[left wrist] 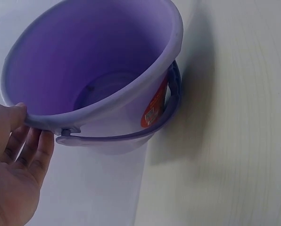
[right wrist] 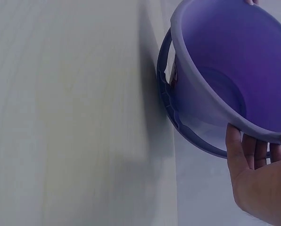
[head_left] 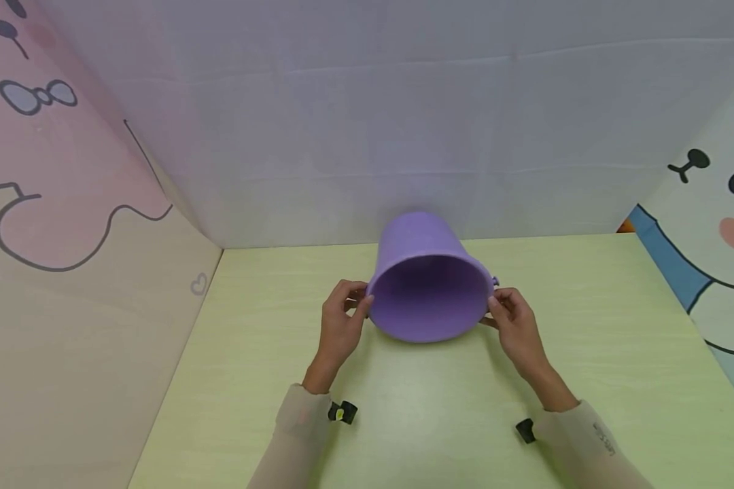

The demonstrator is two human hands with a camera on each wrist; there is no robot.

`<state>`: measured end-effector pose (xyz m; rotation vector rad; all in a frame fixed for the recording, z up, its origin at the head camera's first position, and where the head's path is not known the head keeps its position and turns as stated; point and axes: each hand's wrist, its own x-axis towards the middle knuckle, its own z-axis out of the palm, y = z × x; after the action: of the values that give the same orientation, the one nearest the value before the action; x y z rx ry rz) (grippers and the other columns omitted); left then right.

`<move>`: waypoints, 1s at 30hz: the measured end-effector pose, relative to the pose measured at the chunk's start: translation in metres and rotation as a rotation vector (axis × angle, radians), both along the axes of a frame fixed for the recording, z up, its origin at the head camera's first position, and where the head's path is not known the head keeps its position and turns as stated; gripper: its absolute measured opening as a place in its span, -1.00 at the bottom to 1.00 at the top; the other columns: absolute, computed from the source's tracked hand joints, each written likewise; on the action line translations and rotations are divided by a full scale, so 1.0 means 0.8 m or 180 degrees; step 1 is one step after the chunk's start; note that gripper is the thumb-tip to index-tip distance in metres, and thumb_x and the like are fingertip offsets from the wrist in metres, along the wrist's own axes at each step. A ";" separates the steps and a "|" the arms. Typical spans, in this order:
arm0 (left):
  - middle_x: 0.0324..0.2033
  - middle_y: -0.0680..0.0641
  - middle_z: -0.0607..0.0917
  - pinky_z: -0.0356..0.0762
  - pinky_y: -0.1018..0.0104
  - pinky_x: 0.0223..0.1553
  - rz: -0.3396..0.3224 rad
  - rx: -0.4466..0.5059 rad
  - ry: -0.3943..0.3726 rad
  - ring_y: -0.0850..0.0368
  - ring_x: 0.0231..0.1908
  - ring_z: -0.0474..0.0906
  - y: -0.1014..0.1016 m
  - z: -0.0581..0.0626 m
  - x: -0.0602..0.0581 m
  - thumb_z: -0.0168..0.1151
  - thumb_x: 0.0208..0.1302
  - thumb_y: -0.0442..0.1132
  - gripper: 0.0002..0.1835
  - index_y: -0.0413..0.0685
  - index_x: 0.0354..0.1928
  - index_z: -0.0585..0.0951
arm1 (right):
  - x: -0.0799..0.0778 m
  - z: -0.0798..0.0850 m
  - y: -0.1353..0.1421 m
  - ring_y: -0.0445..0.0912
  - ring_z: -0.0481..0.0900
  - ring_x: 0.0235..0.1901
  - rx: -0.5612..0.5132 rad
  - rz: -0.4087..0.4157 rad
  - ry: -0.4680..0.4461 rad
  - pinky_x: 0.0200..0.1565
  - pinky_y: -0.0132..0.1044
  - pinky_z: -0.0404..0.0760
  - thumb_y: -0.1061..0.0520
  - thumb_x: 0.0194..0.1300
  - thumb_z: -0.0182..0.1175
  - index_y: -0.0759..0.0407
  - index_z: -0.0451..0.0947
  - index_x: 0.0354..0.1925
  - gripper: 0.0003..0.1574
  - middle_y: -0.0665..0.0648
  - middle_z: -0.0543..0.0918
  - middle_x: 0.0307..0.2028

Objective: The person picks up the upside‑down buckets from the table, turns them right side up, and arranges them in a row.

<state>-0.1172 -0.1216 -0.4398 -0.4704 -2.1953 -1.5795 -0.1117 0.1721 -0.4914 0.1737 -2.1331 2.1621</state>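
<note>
A purple bucket (head_left: 431,299) lies tilted on its side near the back of the table, its mouth facing me. At its left rim my left hand (head_left: 341,322) grips the edge, thumb on the inner side and fingers beneath. My right hand (head_left: 518,329) pinches the opposite rim the same way. In the left wrist view the bucket's handle (left wrist: 131,136) hangs below the rim, beside a red-orange label (left wrist: 154,106) on the outer wall. The right wrist view also has the handle (right wrist: 178,117) swung down on the table side. Inside, the bucket shows nothing but its bare bottom.
The pale wood-grain table (head_left: 269,353) extends on both sides of the bucket. A white cloth wall (head_left: 293,136) rises right behind it. Cartoon-printed panels stand at the left (head_left: 85,326) and right (head_left: 709,238).
</note>
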 end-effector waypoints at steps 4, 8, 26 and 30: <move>-0.34 -0.21 0.54 0.59 0.15 -0.34 0.0005 0.0009 -0.0013 -0.05 -0.33 0.50 -0.001 0.000 0.000 0.20 0.15 -0.53 -0.79 -0.32 -0.14 0.55 | -0.001 0.001 0.000 -0.04 0.56 -0.19 0.0005 0.0070 0.0118 -0.18 -0.18 0.62 0.17 0.42 -0.06 0.49 0.25 -0.04 -0.64 0.41 0.42 -0.17; -0.35 -0.22 0.53 0.59 0.13 -0.36 -0.0034 0.0055 -0.0034 -0.05 -0.34 0.49 -0.003 0.001 0.000 0.20 0.15 -0.53 -0.78 -0.33 -0.13 0.54 | -0.003 0.006 0.001 -0.04 0.56 -0.21 0.0030 0.0072 0.0165 -0.21 -0.18 0.63 0.17 0.41 -0.05 0.50 0.26 -0.05 -0.65 0.41 0.43 -0.18; -0.33 -0.26 0.52 0.58 -0.02 -0.35 -0.0197 0.0338 -0.0286 -0.07 -0.32 0.50 -0.004 0.005 0.000 0.18 0.17 -0.53 -0.76 -0.40 -0.09 0.51 | -0.011 0.025 0.006 -0.05 0.57 -0.30 0.0180 -0.0023 0.0291 -0.30 -0.26 0.65 0.19 0.40 -0.02 0.48 0.31 -0.07 -0.68 0.40 0.46 -0.23; -0.33 -0.27 0.53 0.58 0.01 -0.36 -0.0230 0.0389 -0.0295 -0.07 -0.34 0.51 -0.005 0.005 0.000 0.18 0.17 -0.53 -0.76 -0.41 -0.10 0.50 | -0.012 0.030 0.006 -0.07 0.58 -0.31 0.0231 -0.0063 0.0265 -0.32 -0.26 0.65 0.19 0.39 -0.01 0.47 0.32 -0.07 -0.68 0.39 0.47 -0.23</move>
<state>-0.1173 -0.1254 -0.4354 -0.4525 -2.1545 -1.7953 -0.1212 0.1766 -0.4675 0.2428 -2.1592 2.0305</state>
